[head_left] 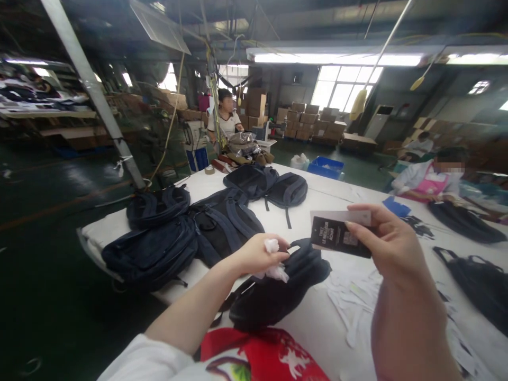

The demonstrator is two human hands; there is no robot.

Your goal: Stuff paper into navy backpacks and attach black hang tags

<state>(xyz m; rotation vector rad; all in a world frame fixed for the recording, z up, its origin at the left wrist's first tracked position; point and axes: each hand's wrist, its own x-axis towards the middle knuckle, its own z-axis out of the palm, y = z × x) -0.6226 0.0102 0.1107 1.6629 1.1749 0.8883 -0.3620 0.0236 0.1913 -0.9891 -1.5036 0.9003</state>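
Observation:
My right hand [391, 238] is raised over the table, pinching a black printed hang tag [331, 235] with a pale card [331, 215] behind it. Tilted in front of me, a dark backpack [270, 299] rests on the white table [329, 344]. At its top edge my left hand [264, 254] is closed, its fingertips gripping what looks like the backpack's handle loop. Crumpled white material [272, 245] sticks out between those fingers and below them; its kind cannot be made out.
Several navy backpacks [151, 251] lie to the left and behind. White strips and tags [353, 293] are scattered at right, near more dark bags [476, 280]. A blue bin [326, 167] stands past the far edge. One person [224, 119] sits beyond, another [431, 180] at right.

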